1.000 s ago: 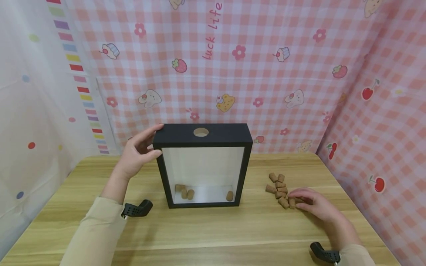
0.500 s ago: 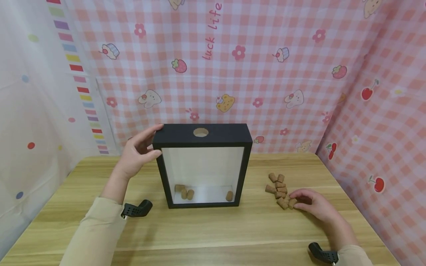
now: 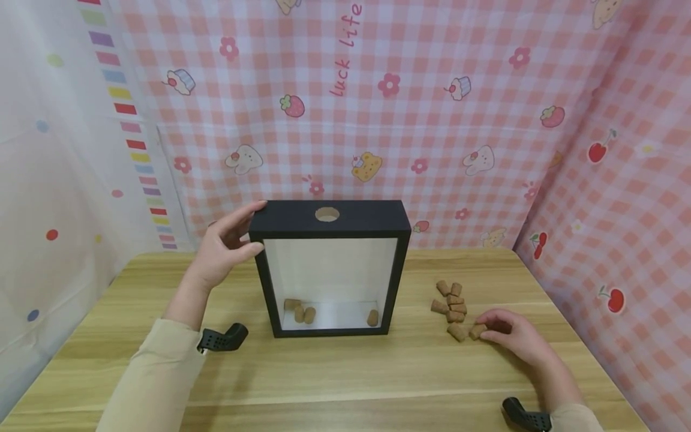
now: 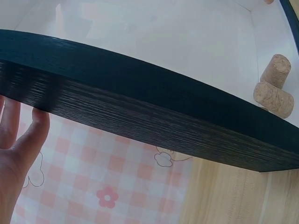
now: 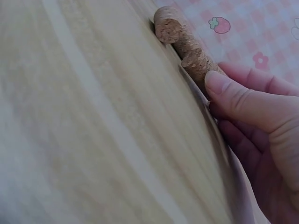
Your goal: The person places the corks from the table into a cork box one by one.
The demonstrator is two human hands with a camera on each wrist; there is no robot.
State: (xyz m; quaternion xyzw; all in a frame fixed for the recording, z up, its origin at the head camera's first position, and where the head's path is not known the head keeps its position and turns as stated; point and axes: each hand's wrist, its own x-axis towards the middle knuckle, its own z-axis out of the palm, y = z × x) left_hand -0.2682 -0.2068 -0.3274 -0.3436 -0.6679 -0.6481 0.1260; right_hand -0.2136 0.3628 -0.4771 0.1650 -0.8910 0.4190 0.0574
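A black-framed box (image 3: 331,233) with a clear front and a round hole (image 3: 327,214) in its top stands upright on the table. My left hand (image 3: 216,252) grips its upper left corner, thumb at the front edge and fingers at the side and top. Several corks (image 3: 310,315) lie inside on the box's floor; two of these corks (image 4: 274,99) show in the left wrist view. To the right, my right hand (image 3: 515,337) pinches a cork (image 3: 477,331) between thumb and fingers, low over the table. In the right wrist view the thumb (image 5: 233,95) presses the held cork (image 5: 197,65).
Several loose corks (image 3: 455,303) lie in a small cluster left of my right hand, with one cork (image 3: 456,332) nearest the held one. The wooden table (image 3: 335,384) ends at a pink checked cloth (image 3: 432,132) behind and on the right. A white cloth (image 3: 65,180) hangs at left.
My right hand has drawn the pinched cork slightly to the right, apart from the cork beside it, and turned it. The left hand and the box have stayed in place.
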